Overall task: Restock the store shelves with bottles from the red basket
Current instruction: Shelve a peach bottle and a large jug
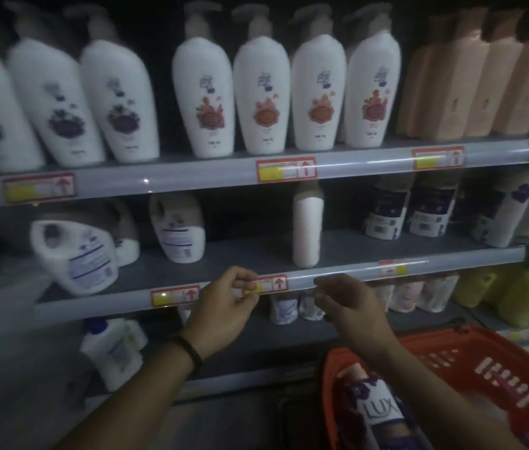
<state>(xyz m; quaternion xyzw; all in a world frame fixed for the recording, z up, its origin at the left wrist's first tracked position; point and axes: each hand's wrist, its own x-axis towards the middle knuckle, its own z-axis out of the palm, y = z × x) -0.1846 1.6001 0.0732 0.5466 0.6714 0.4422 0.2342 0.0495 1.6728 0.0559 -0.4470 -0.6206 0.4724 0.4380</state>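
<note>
The red basket (pixel 497 358) sits low at the right. A purple Lux bottle (pixel 377 414) lies in it, partly behind my right forearm. My left hand (pixel 224 306) is at the front rail of the middle shelf (pixel 354 272), thumb and forefinger pinching a red and yellow price label (pixel 268 284). My right hand (pixel 351 306) is just right of it, thumb at the rail and fingers curled below; blur hides whether it grips anything. A single white bottle (pixel 307 228) stands on the middle shelf behind my hands.
White pump bottles (pixel 263 92) and tan bottles (pixel 471 79) fill the top shelf. The middle shelf holds white jugs (pixel 78 254) at the left and purple-labelled bottles (pixel 425 209) at the right. Pouches (pixel 412 293) and yellow bottles (pixel 523 293) stand on the shelf below.
</note>
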